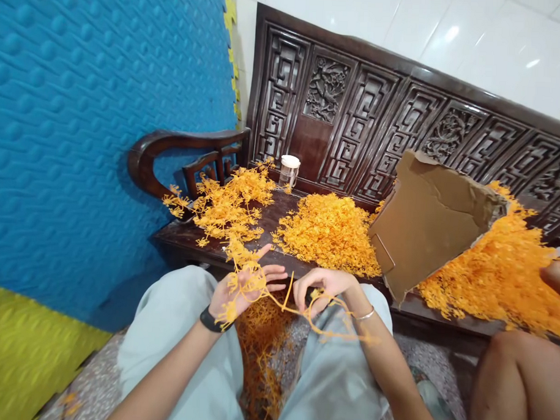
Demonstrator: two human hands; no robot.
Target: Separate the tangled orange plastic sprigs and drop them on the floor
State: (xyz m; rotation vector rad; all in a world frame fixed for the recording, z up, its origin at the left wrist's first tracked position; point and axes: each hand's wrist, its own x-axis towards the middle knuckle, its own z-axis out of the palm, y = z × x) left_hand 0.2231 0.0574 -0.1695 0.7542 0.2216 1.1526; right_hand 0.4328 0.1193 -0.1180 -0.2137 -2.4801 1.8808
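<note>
An orange plastic flower sprig [252,281] with a thin stem lies across the palm of my left hand [235,289]. That palm faces up and its fingers are stretched apart, not closed round the sprig. My right hand [324,286] pinches the stem between thumb and fingertips; a blurred orange loop hangs from it over my wrist. Behind my hands, on a dark carved wooden bench [279,219], are a loose heap of branched orange sprigs [232,202] at the left and a denser pile of small orange pieces [329,231] in the middle.
A torn cardboard sheet [438,215] leans over a bigger orange pile [498,279] at the right. A clear cup with a white lid [289,168] stands by the backrest. Another person's hand [557,280] and knee [508,365] are at the right. More orange strands [266,338] lie between my legs.
</note>
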